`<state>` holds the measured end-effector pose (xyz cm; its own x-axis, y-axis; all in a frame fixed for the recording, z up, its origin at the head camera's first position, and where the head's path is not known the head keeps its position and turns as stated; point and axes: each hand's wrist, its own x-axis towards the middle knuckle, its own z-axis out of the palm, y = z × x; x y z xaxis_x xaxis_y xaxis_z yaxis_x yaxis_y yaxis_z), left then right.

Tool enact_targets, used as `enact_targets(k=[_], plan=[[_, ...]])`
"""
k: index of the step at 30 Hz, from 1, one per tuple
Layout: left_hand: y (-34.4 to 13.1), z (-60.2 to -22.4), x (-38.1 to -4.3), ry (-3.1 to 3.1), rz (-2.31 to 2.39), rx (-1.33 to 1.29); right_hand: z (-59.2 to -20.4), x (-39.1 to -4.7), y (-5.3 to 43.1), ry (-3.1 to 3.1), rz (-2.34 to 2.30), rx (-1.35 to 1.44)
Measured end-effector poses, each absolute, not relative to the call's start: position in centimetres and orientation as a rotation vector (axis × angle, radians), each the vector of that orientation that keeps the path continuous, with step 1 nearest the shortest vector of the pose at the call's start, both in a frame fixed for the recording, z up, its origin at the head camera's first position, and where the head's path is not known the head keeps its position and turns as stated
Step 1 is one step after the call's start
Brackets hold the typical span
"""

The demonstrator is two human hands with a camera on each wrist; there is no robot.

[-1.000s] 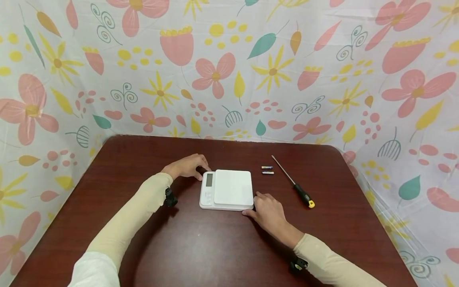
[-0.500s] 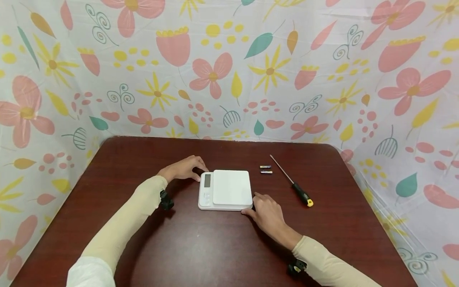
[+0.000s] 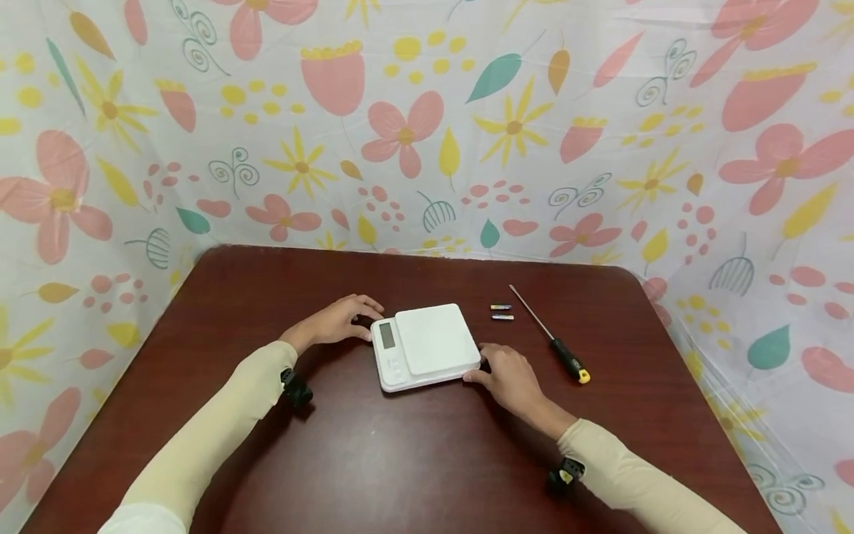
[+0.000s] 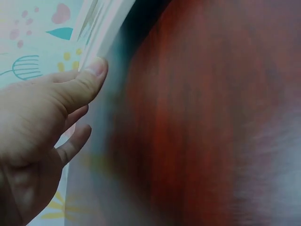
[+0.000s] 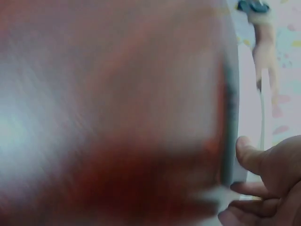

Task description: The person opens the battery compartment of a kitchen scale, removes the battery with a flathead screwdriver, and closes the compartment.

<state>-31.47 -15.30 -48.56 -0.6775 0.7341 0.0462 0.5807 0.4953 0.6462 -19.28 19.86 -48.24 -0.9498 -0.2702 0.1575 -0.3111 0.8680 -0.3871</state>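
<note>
A white kitchen scale [image 3: 437, 340] with a square weighing plate and a small grey display [image 3: 387, 335] is set at a slant near the table's middle. My left hand [image 3: 336, 320] grips its back left corner; the left wrist view has the thumb [image 4: 96, 68] against the edge of the scale [image 4: 110, 30], the fingers partly hidden behind. At the front right corner, my right hand [image 3: 512, 380] holds the scale between thumb and fingers. In the right wrist view the thumb [image 5: 247, 153] presses on the side of the scale [image 5: 248, 103].
Two small batteries [image 3: 502, 317] lie right of the scale's back edge. Beyond them is a screwdriver [image 3: 567, 359] with a black and yellow handle. The dark wooden table [image 3: 373, 475] meets a flowered curtain [image 3: 400, 208] at the back and sides.
Between both hands, the scale has turned anticlockwise, its right side swinging away from me and its front left corner towards me. The batteries and screwdriver lie as before.
</note>
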Motion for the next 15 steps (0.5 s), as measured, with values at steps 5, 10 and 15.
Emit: enact_targets(k=[5, 10, 15], plan=[[-15.4, -48.8, -29.7, 2.537, 1.064, 1.051, -47.8, -21.6, 21.4, -2.942, 0.768, 0.543], [-15.5, -49.4, -27.9, 2.582, 1.228, 0.965, -47.0, -24.3, 22.4, -2.945, 0.829, 0.685], [-15.4, -49.9, -26.2, 2.633, 1.334, 0.902, -46.2, -27.1, 23.0, -2.946, 0.801, 0.884]])
